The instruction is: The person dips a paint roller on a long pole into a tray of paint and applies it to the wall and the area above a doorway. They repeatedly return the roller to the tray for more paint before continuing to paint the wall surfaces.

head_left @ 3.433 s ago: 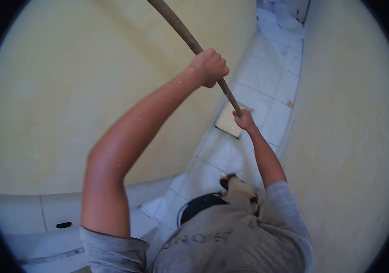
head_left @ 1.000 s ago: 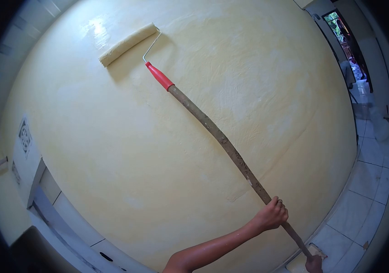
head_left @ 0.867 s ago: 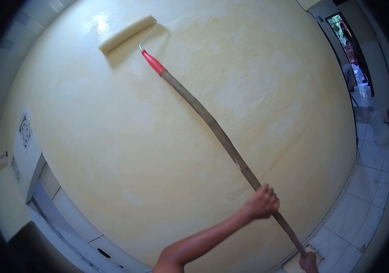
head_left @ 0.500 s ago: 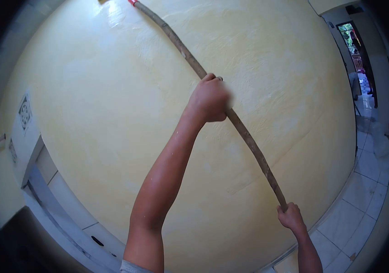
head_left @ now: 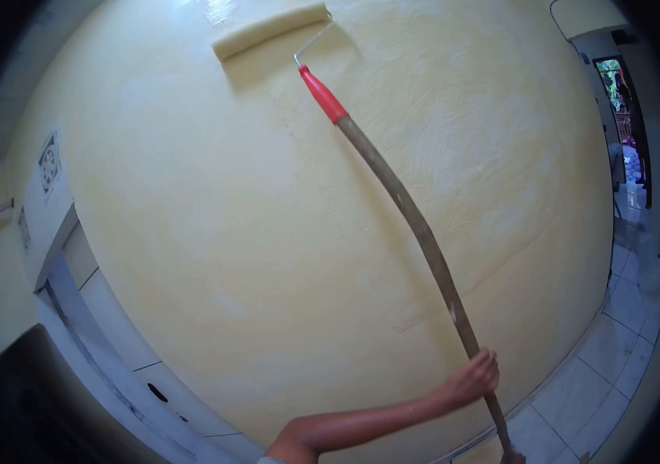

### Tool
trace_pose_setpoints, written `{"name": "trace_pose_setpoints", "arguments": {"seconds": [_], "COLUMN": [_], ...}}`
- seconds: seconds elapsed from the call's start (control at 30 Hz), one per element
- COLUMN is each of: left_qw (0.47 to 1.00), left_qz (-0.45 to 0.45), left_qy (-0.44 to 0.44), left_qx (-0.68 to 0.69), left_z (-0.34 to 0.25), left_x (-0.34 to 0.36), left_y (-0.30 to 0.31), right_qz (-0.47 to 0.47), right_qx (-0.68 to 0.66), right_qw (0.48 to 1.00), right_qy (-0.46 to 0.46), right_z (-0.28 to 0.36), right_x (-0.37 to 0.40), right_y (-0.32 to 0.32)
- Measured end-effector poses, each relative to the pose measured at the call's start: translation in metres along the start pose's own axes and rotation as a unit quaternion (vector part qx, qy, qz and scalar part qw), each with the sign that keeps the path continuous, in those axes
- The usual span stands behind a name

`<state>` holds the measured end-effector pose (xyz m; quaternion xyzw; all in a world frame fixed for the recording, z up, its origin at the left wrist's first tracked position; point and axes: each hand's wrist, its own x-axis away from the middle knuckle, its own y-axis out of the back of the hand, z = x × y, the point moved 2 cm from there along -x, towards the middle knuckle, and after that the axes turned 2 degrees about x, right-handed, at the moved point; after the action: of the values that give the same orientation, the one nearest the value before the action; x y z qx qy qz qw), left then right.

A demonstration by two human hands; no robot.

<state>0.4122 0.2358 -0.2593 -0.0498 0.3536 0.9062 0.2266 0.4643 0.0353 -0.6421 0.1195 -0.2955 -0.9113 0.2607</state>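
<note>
A paint roller (head_left: 272, 31) with a pale yellow sleeve lies near the wall's upper part, above a bent wire frame and a red handle (head_left: 321, 94). The handle is fixed to a long, slightly curved wooden pole (head_left: 423, 236) that slants down to the right. Around the lower part of the pole, my left hand (head_left: 475, 380) is closed, its arm reaching in from the bottom. Just below, at the pole's end, my right hand (head_left: 512, 458) grips it, mostly cut off by the frame's lower edge.
The yellow wall (head_left: 214, 216) fills the middle, with glossy patches. To the left stand a door (head_left: 113, 325) and a patterned vent block (head_left: 49, 162). Floor tiles (head_left: 577, 394) run along the right towards an open doorway (head_left: 625, 116). A dark rounded object (head_left: 44, 387) is at lower left.
The pole has come down, bringing the roller and red handle fully into view. My left hand has moved down and right; my right hand has dropped to the bottom edge.
</note>
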Motion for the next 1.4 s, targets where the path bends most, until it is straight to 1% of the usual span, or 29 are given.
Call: {"name": "trace_pose_setpoints", "arguments": {"seconds": [0.03,0.1,0.13,0.23,0.3,0.33,0.37,0.4,0.43,0.47,0.53,0.57,0.63,0.67,0.7,0.73,0.83,0.9,0.93,1.0,1.03,1.1,1.13,1.17,1.2,1.27,1.33,1.37,1.4], "left_qw": [1.0,1.0,1.0,1.0,0.999,1.0,0.999,0.999,0.999,0.997,0.998,0.996,0.996,0.995,0.994,0.995,0.993,0.996,0.995,0.997,0.998,0.999,0.997,0.998,0.998,0.999,1.0,1.0,0.999], "left_qz": [-0.002,0.003,0.002,0.012,0.031,0.001,-0.029,-0.029,-0.031,-0.079,-0.033,-0.026,-0.015,-0.031,-0.046,-0.033,-0.006,-0.032,-0.064,-0.053,-0.06,-0.045,-0.066,-0.049,-0.048,-0.017,-0.006,0.008,-0.001], "left_qy": [0.0,-0.01,-0.008,-0.007,0.008,0.02,0.03,0.031,0.032,0.022,0.038,0.044,0.042,0.039,0.037,0.046,0.047,0.027,0.012,0.018,0.023,0.027,0.026,0.026,0.024,0.03,0.028,0.026,0.035], "left_qx": [0.0,0.003,0.007,0.006,-0.009,-0.001,0.005,0.009,0.013,-0.006,-0.045,-0.07,-0.078,-0.083,-0.088,-0.087,-0.112,-0.077,-0.072,-0.043,-0.025,-0.006,0.006,-0.002,0.019,0.003,0.001,0.002,0.017], "left_z": [-0.016,-0.035,-0.038,-0.033,-0.001,0.022,0.052,0.081,0.113,0.146,0.207,0.235,0.281,0.297,0.305,0.309,0.3,0.273,0.254,0.208,0.182,0.129,0.103,0.077,0.055,0.016,0.004,0.0,0.004], "left_x": [0.002,0.004,0.004,-0.001,-0.013,-0.019,-0.027,-0.035,-0.043,-0.051,-0.065,-0.071,-0.078,-0.079,-0.078,-0.076,-0.068,-0.055,-0.047,-0.031,-0.023,-0.011,-0.004,0.0,0.005,0.01,0.01,0.01,0.01], "left_y": [0.0,-0.001,0.0,0.0,0.007,0.013,0.023,0.034,0.048,0.065,0.106,0.127,0.16,0.17,0.177,0.179,0.155,0.127,0.11,0.08,0.068,0.053,0.043,0.038,0.034,0.027,0.031,0.032,0.032], "right_qz": [-0.002,0.015,0.027,0.035,0.039,0.043,0.018,-0.004,-0.007,-0.01,0.008,0.009,0.015,0.012,0.011,0.013,0.004,0.001,-0.004,-0.004,-0.002,0.008,0.014,0.003,-0.005,-0.002,0.013,0.023,0.026], "right_qx": [0.001,0.007,0.017,0.019,0.026,0.033,0.031,0.031,0.023,0.015,-0.025,-0.03,-0.034,-0.052,-0.07,-0.071,-0.065,-0.045,-0.054,-0.021,-0.015,0.012,0.032,0.014,-0.003,0.002,0.008,0.011,0.012], "right_qw": [1.0,0.999,0.998,0.997,0.998,0.998,0.999,0.999,0.999,1.0,0.999,0.998,0.998,0.996,0.994,0.994,0.996,0.997,0.997,0.997,0.997,0.998,0.998,0.998,0.996,0.997,0.999,0.999,0.999], "right_qy": [0.0,-0.032,0.057,0.059,0.049,0.037,0.033,0.027,0.024,0.021,0.039,0.049,0.057,0.07,0.083,0.082,0.067,0.068,0.063,0.076,0.073,0.06,0.049,0.069,0.089,0.074,0.044,0.028,0.027], "right_z": [-0.011,-0.036,-0.071,-0.052,-0.021,-0.005,0.013,0.031,0.061,0.104,0.197,0.227,0.275,0.298,0.309,0.31,0.304,0.26,0.237,0.19,0.166,0.114,0.089,0.07,0.053,0.025,0.001,0.0,0.0], "right_x": [0.007,0.018,0.015,0.004,-0.019,-0.034,-0.051,-0.064,-0.077,-0.089,-0.097,-0.104,-0.111,-0.113,-0.113,-0.113,-0.12,-0.118,-0.112,-0.096,-0.085,-0.061,-0.05,-0.033,-0.016,0.001,0.011,0.015,0.014], "right_y": [0.001,-0.002,-0.021,-0.005,0.009,0.015,0.014,0.016,0.032,0.054,0.104,0.116,0.134,0.142,0.144,0.14,0.117,0.083,0.07,0.046,0.036,0.017,0.008,0.01,0.016,0.013,0.007,0.008,0.009]}}
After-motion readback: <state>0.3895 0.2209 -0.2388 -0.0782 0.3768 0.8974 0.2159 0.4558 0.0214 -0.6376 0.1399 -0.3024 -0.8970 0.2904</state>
